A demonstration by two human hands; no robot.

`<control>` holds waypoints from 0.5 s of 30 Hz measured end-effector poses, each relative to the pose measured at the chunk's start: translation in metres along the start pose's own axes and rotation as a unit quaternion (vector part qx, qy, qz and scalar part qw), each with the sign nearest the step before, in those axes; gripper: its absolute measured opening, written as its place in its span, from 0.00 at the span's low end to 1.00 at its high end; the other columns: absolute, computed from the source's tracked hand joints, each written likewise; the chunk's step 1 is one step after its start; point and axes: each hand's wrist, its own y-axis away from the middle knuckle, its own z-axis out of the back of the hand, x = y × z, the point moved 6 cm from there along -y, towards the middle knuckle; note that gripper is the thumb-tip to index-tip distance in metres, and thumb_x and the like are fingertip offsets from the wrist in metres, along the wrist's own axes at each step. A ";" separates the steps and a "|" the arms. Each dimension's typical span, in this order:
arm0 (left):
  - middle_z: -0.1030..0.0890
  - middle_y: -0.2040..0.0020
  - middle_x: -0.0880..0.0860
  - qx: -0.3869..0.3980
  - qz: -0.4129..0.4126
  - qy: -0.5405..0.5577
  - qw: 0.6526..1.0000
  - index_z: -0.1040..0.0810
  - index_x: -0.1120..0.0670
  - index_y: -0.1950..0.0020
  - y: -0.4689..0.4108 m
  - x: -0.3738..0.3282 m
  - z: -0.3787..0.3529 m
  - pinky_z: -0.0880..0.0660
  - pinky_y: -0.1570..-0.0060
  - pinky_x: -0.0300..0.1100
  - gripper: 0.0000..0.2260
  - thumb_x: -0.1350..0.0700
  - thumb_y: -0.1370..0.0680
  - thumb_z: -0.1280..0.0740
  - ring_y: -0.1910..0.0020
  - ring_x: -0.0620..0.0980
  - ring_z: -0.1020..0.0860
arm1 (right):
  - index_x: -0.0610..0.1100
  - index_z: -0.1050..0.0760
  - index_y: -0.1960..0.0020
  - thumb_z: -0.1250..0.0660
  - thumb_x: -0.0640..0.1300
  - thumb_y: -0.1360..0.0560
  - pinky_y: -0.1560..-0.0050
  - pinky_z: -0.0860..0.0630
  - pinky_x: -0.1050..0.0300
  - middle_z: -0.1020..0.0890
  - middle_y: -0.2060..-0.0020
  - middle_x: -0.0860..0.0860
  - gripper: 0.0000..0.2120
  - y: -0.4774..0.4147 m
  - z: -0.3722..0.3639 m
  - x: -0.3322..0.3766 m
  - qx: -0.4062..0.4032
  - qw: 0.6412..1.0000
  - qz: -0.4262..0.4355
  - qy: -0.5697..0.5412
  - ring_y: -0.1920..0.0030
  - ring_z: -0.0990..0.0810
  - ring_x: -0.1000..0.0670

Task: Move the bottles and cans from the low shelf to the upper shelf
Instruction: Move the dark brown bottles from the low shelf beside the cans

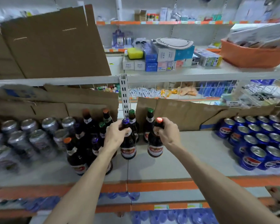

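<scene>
Reaching over a grey shelf with an orange front edge, the left hand had its grip curled round the neck of a purple-capped bottle, a brown beer bottle with a red label. The right hand had its grip wrapped the same way round the neck of a red-capped bottle of the same kind. Both bottles stood upright, near each other but apart, at the middle of the shelf. The red-capped one perhaps hung just above the board, though the blurred view did not settle whether either base touched it. Just behind them stood two green-capped bottles against a torn cardboard sheet. To the left, a cluster of brown bottles with orange, green and purple caps crowded beside the left wrist, and further left sat rows of silver cans. At the right end of the same shelf, well apart from the hands, were rows of blue cans. The shelf above carried small product boxes, a yellow sponge, an orange basket and a large flattened cardboard box. Clear water bottles showed on the shelves below.
</scene>
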 end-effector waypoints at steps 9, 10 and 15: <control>0.15 0.54 0.47 0.021 0.018 0.017 0.999 0.17 0.50 0.53 -0.023 0.022 -0.016 0.28 0.52 0.38 0.05 0.57 0.28 0.26 0.50 0.45 0.19 | 0.41 0.23 0.45 0.30 0.40 0.28 0.60 0.36 0.58 0.17 0.53 0.43 0.12 -0.021 -0.025 -0.018 0.003 1.000 -0.014 0.009 0.53 0.22 0.41; 0.15 0.53 0.47 0.023 0.019 0.018 0.999 0.17 0.50 0.52 -0.024 0.023 -0.018 0.28 0.53 0.38 0.06 0.57 0.27 0.26 0.50 0.46 0.19 | 0.41 0.23 0.46 0.30 0.40 0.28 0.60 0.36 0.58 0.17 0.54 0.43 0.11 -0.022 -0.026 -0.019 0.002 1.000 -0.012 0.008 0.53 0.22 0.41; 0.17 0.56 0.47 0.011 0.030 -0.005 0.999 0.17 0.50 0.51 -0.027 0.029 -0.024 0.32 0.60 0.37 0.05 0.54 0.26 0.27 0.54 0.46 0.21 | 0.41 0.23 0.46 0.30 0.40 0.28 0.59 0.32 0.58 0.17 0.55 0.45 0.11 -0.027 -0.032 -0.025 0.005 1.000 -0.012 0.009 0.56 0.23 0.43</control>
